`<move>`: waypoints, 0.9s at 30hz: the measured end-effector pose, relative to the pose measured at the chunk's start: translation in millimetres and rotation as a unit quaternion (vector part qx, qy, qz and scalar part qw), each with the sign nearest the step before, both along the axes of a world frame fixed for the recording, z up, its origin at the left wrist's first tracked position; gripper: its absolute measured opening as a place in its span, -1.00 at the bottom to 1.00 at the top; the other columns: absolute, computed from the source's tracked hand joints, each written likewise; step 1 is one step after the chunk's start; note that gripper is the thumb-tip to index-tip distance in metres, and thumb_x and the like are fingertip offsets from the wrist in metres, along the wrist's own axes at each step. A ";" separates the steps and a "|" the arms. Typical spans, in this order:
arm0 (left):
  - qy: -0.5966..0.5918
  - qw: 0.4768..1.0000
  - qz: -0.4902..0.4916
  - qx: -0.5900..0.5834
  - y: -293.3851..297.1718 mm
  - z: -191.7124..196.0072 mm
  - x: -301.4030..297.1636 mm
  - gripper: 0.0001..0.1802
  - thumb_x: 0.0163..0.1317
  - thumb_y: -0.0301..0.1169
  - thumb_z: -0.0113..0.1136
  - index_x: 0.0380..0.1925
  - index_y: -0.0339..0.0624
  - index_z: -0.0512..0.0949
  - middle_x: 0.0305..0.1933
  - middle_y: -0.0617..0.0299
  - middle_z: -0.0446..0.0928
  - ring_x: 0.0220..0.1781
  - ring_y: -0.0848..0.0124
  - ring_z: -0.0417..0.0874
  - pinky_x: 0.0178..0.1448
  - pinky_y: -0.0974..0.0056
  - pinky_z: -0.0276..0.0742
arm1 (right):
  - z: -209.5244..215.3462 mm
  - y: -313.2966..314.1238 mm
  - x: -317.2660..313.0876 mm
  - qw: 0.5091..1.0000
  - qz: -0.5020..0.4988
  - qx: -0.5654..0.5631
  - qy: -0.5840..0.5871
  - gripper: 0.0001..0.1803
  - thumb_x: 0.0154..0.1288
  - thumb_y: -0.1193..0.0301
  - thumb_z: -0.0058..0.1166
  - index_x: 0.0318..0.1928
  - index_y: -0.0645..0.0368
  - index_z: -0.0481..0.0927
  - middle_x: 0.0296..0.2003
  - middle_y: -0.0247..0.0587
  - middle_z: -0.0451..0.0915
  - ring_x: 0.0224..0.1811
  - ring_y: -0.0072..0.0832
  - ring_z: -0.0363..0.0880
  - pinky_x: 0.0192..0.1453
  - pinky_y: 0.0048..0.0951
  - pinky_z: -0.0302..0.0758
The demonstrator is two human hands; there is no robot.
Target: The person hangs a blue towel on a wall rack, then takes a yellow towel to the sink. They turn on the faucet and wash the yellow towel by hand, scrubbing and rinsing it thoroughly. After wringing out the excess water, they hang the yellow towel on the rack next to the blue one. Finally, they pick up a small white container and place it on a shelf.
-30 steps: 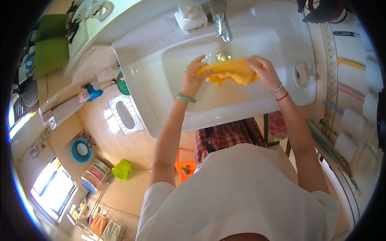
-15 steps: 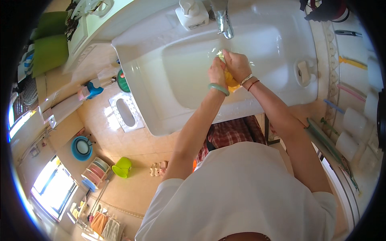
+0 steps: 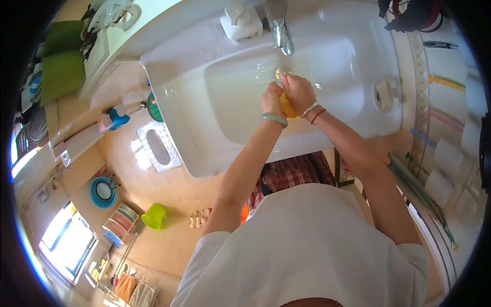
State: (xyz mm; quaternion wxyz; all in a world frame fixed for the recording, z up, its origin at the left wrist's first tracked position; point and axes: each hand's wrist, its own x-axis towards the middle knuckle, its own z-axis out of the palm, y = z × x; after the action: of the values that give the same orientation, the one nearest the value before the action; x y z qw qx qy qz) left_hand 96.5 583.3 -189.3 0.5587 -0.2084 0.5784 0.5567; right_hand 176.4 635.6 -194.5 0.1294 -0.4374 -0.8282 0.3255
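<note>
Clasping yellow cloth (image 3: 290,108), left hand (image 3: 271,99) beside right hand (image 3: 298,92) | grip: both wrapped around it | over white sink (image 3: 222,97), near side of tap (image 3: 279,30) | I'd guess soft, light, wet-slippery; best held by bunched folds

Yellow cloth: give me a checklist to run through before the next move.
1. Left hand closed on the yellow cloth: ok.
2. Right hand closed on it too: ok.
3. Cloth over the sink: ok.
4. Cloth spread flat: not ok, bunched between the hands.
5. Soap dispenser apart from both hands: ok.
6. Cloth free of water: cannot tell.
</note>
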 end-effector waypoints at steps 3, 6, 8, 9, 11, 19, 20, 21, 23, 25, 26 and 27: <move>-0.022 0.990 -0.004 0.141 -14.7 -35.5 -15.2 -0.68 0.28 -0.13 -0.10 -0.57 -0.04 0.32 -0.60 0.28 0.25 -0.50 0.40 0.31 -0.36 0.23 0.32 | 44.3 -39.9 -17.1 0.995 0.015 -0.006 0.099 -0.66 0.38 0.21 -0.19 -0.38 0.21 0.47 -0.53 0.01 0.52 -0.44 -0.01 0.53 -0.39 -0.09 0.44; -0.073 0.993 0.033 0.085 -9.6 -20.2 -15.6 -0.68 0.31 -0.13 -0.14 -0.55 -0.04 0.33 -0.57 0.29 0.27 -0.47 0.41 0.34 -0.33 0.25 0.34 | 48.8 -37.6 -25.5 0.994 0.045 0.004 0.098 -0.65 0.37 0.19 -0.16 -0.32 0.26 0.48 -0.53 0.02 0.51 -0.45 -0.03 0.51 -0.36 -0.13 0.44; -0.067 0.995 0.014 0.070 -14.9 -5.9 1.5 -0.71 0.30 -0.17 -0.07 -0.54 -0.04 0.34 -0.53 0.30 0.30 -0.43 0.40 0.37 -0.29 0.26 0.36 | 24.7 -0.7 -6.4 0.996 0.090 -0.004 -0.017 -0.64 0.35 0.20 -0.11 -0.27 0.30 0.50 -0.49 0.05 0.53 -0.43 -0.06 0.52 -0.35 -0.19 0.46; -0.058 0.996 0.007 0.071 -8.5 1.1 5.8 -0.73 0.29 -0.19 -0.03 -0.53 -0.05 0.34 -0.51 0.30 0.32 -0.41 0.39 0.38 -0.27 0.27 0.37 | 9.3 15.7 0.8 0.998 0.028 -0.061 0.000 -0.64 0.33 0.19 -0.07 -0.25 0.31 0.50 -0.47 0.06 0.54 -0.42 -0.09 0.52 -0.34 -0.22 0.46; -0.089 0.994 0.022 0.058 0.5 10.2 3.7 -0.72 0.30 -0.16 0.07 -0.46 -0.10 0.39 -0.43 0.30 0.40 -0.28 0.35 0.47 -0.14 0.21 0.45 | -22.7 28.8 21.5 0.977 -0.104 -0.184 0.026 -0.62 0.29 0.18 0.00 -0.19 0.32 0.51 -0.42 0.09 0.55 -0.41 -0.16 0.54 -0.31 -0.28 0.47; -0.133 0.975 -0.013 0.179 -23.6 -52.7 -28.9 -0.57 0.33 0.03 -0.01 -0.30 -0.15 0.44 -0.34 0.27 0.44 -0.24 0.37 0.50 -0.08 0.21 0.49 | 58.7 -30.1 -2.3 0.985 0.054 -0.096 0.135 -0.71 0.26 0.22 0.08 -0.43 0.21 0.55 -0.27 -0.03 0.59 -0.28 -0.16 0.58 -0.25 -0.34 0.50; -0.201 0.937 0.018 0.286 -29.3 -67.0 -25.5 -0.57 0.34 0.03 -0.04 -0.29 -0.16 0.44 -0.33 0.24 0.44 -0.24 0.36 0.50 -0.11 0.21 0.49 | 68.1 -39.7 -13.6 0.988 0.082 -0.010 0.129 -0.71 0.28 0.24 0.06 -0.45 0.21 0.53 -0.28 -0.02 0.59 -0.30 -0.15 0.58 -0.28 -0.30 0.49; -0.261 0.882 0.052 0.390 -34.7 -79.3 -20.8 -0.56 0.35 0.02 -0.06 -0.28 -0.17 0.45 -0.31 0.22 0.45 -0.25 0.34 0.50 -0.15 0.21 0.49 | 72.9 -45.9 -20.8 0.983 0.114 0.075 0.126 -0.70 0.29 0.25 0.03 -0.48 0.21 0.52 -0.30 -0.01 0.59 -0.32 -0.13 0.57 -0.31 -0.26 0.49; -0.058 0.984 0.098 0.134 -2.3 -12.9 8.3 -0.68 0.33 -0.10 -0.05 -0.36 -0.13 0.43 -0.34 0.24 0.42 -0.31 0.36 0.44 -0.21 0.22 0.46 | 26.9 -3.6 -11.4 0.997 -0.012 -0.053 0.045 -0.68 0.31 0.25 -0.02 -0.52 0.20 0.49 -0.33 -0.01 0.60 -0.34 -0.09 0.56 -0.34 -0.17 0.46; -0.038 0.997 0.033 0.051 -1.2 10.6 9.4 -0.73 0.27 -0.15 -0.02 -0.42 -0.10 0.37 -0.38 0.27 0.36 -0.35 0.36 0.38 -0.21 0.22 0.41 | 6.1 17.2 -6.8 0.993 -0.067 -0.101 -0.006 -0.67 0.32 0.25 -0.05 -0.53 0.18 0.48 -0.38 0.00 0.59 -0.36 -0.07 0.55 -0.36 -0.11 0.44; -0.026 0.997 0.010 0.070 -1.4 11.7 7.7 -0.74 0.25 -0.15 -0.02 -0.43 -0.10 0.35 -0.39 0.28 0.34 -0.36 0.35 0.37 -0.22 0.24 0.40 | 2.9 18.4 -5.5 0.994 -0.062 -0.086 -0.021 -0.68 0.32 0.25 -0.06 -0.52 0.16 0.48 -0.41 0.00 0.58 -0.37 -0.07 0.55 -0.36 -0.09 0.43; -0.021 0.998 0.009 0.063 -1.5 5.8 5.5 -0.73 0.26 -0.14 -0.03 -0.43 -0.08 0.35 -0.39 0.27 0.34 -0.36 0.35 0.36 -0.23 0.23 0.38 | 2.5 19.3 -5.9 0.995 -0.052 -0.071 -0.038 -0.69 0.32 0.24 -0.06 -0.51 0.15 0.48 -0.44 -0.01 0.57 -0.37 -0.06 0.55 -0.37 -0.07 0.43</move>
State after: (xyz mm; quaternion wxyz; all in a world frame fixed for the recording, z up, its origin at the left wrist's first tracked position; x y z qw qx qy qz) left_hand 102.0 581.8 -183.6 0.5775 -0.1896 0.5289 0.5923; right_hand 170.5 654.9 -192.0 0.0834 -0.4997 -0.7838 0.3592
